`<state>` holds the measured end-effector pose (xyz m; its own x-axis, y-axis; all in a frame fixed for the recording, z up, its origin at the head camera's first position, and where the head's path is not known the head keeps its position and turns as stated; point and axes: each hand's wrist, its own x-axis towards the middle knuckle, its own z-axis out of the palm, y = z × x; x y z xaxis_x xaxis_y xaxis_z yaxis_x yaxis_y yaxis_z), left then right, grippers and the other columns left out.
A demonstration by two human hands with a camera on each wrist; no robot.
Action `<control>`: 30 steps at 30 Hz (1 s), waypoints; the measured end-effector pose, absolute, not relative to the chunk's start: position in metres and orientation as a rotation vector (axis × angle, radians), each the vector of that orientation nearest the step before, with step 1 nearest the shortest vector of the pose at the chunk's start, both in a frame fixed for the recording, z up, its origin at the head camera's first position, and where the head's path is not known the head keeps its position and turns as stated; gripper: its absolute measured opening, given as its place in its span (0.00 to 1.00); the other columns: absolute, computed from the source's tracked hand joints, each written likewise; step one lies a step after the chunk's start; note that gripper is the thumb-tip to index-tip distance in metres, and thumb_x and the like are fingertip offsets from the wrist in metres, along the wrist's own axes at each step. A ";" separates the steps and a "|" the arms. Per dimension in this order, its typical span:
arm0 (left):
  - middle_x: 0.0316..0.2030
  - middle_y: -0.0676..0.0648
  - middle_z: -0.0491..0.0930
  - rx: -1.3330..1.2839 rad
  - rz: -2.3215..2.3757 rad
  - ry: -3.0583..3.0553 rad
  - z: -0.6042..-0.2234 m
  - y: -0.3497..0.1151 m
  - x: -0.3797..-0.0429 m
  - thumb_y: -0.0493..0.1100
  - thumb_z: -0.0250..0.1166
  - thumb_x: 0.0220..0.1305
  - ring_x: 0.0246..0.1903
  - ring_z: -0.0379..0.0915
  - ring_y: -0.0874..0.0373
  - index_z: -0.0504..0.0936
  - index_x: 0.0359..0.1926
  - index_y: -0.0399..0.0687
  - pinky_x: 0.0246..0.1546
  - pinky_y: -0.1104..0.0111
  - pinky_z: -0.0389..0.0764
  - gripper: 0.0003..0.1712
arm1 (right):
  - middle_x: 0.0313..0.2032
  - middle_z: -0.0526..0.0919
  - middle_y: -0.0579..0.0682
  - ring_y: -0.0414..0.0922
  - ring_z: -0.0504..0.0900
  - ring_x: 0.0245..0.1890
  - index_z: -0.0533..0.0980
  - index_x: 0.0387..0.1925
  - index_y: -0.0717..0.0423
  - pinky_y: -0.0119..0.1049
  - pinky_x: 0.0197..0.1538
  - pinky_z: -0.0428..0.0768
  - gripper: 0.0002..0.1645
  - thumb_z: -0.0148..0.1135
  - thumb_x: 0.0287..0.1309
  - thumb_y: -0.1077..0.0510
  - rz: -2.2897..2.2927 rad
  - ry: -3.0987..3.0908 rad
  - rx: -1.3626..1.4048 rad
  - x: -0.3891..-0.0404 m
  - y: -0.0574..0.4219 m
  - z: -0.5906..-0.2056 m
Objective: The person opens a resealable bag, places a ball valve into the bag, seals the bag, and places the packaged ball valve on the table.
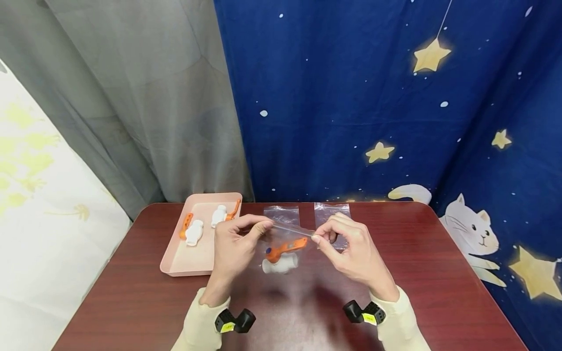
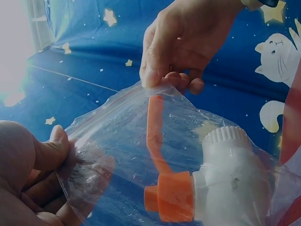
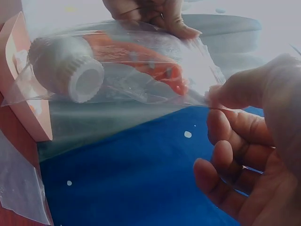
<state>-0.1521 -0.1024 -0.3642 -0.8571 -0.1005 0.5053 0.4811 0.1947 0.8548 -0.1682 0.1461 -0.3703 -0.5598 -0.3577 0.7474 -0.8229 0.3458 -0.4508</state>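
A clear zip bag [image 2: 124, 136] hangs between both hands with its zip edge stretched taut. Inside it lies a white plastic ball valve [image 1: 281, 263] with an orange lever handle [image 1: 287, 248]. My left hand [image 1: 237, 243] pinches one top corner of the bag between thumb and index finger. The opposite corner is pinched by my right hand [image 1: 351, 248], its other fingers loosely curled below, as the right wrist view shows. In the left wrist view the white valve body [image 2: 235, 179] sits low in the bag, lever upward.
To the left, a pink tray [image 1: 193, 263] holds a white valve [image 1: 194, 233] and another valve [image 1: 218, 216], both with orange handles. Behind the hands lie a flat clear bag [image 1: 281, 210] and a second clear bag [image 1: 332, 209] near the table's [image 1: 439, 282] back edge.
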 end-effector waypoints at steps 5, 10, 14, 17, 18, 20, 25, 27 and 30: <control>0.27 0.44 0.89 -0.351 -1.705 -2.039 -0.363 -0.104 -0.152 0.39 0.75 0.60 0.25 0.83 0.64 0.91 0.33 0.43 0.30 0.72 0.85 0.03 | 0.25 0.74 0.34 0.33 0.73 0.28 0.82 0.31 0.43 0.21 0.33 0.72 0.13 0.75 0.54 0.65 1.142 -2.072 1.027 -0.167 0.148 -0.370; 0.26 0.39 0.87 -0.365 -1.795 -2.073 -0.363 -0.103 -0.153 0.36 0.73 0.61 0.25 0.83 0.64 0.90 0.33 0.39 0.30 0.70 0.86 0.03 | 0.26 0.76 0.34 0.31 0.73 0.29 0.82 0.31 0.43 0.21 0.33 0.71 0.14 0.76 0.53 0.66 1.156 -2.085 1.039 -0.167 0.150 -0.371; 0.25 0.36 0.86 -0.349 -1.867 -2.108 -0.365 -0.100 -0.154 0.35 0.71 0.63 0.24 0.83 0.63 0.89 0.34 0.36 0.29 0.68 0.87 0.04 | 0.26 0.76 0.35 0.32 0.74 0.29 0.82 0.32 0.43 0.24 0.33 0.74 0.12 0.75 0.56 0.64 1.201 -2.155 1.012 -0.169 0.152 -0.375; 0.26 0.34 0.85 -0.335 -1.934 -2.106 -0.366 -0.096 -0.152 0.35 0.70 0.64 0.24 0.84 0.62 0.88 0.35 0.34 0.30 0.66 0.88 0.05 | 0.26 0.77 0.37 0.34 0.75 0.28 0.83 0.34 0.43 0.27 0.34 0.77 0.10 0.74 0.58 0.63 1.292 -2.227 0.986 -0.173 0.155 -0.380; 0.26 0.33 0.85 -0.338 -1.954 -2.098 -0.367 -0.095 -0.152 0.35 0.70 0.64 0.24 0.83 0.61 0.87 0.35 0.34 0.30 0.66 0.88 0.05 | 0.27 0.78 0.37 0.34 0.76 0.28 0.83 0.35 0.43 0.29 0.34 0.78 0.09 0.73 0.59 0.62 1.332 -2.251 0.979 -0.174 0.156 -0.382; 0.26 0.33 0.85 -0.344 -1.987 -2.077 -0.368 -0.094 -0.151 0.35 0.70 0.64 0.25 0.84 0.61 0.87 0.36 0.34 0.31 0.64 0.89 0.05 | 0.28 0.80 0.38 0.36 0.78 0.29 0.83 0.37 0.43 0.30 0.35 0.80 0.09 0.73 0.60 0.61 1.405 -2.293 0.975 -0.176 0.158 -0.385; 0.27 0.34 0.86 -0.356 -2.010 -2.023 -0.370 -0.094 -0.152 0.35 0.70 0.64 0.26 0.85 0.60 0.88 0.37 0.35 0.33 0.64 0.89 0.05 | 0.34 0.85 0.39 0.38 0.83 0.32 0.83 0.47 0.41 0.34 0.39 0.83 0.15 0.75 0.59 0.56 1.512 -2.410 0.970 -0.181 0.157 -0.390; 0.27 0.33 0.86 -0.381 -2.009 -1.996 -0.369 -0.093 -0.153 0.35 0.70 0.65 0.26 0.85 0.60 0.88 0.38 0.34 0.34 0.63 0.89 0.05 | 0.37 0.87 0.40 0.39 0.85 0.35 0.83 0.50 0.41 0.36 0.41 0.84 0.18 0.76 0.58 0.54 1.549 -2.451 0.991 -0.183 0.154 -0.393; 0.29 0.32 0.86 -0.440 -2.002 -1.967 -0.369 -0.090 -0.153 0.34 0.69 0.65 0.27 0.86 0.60 0.87 0.38 0.33 0.34 0.62 0.89 0.05 | 0.43 0.88 0.39 0.38 0.86 0.41 0.83 0.53 0.39 0.37 0.45 0.85 0.20 0.75 0.59 0.52 1.589 -2.499 1.047 -0.186 0.148 -0.397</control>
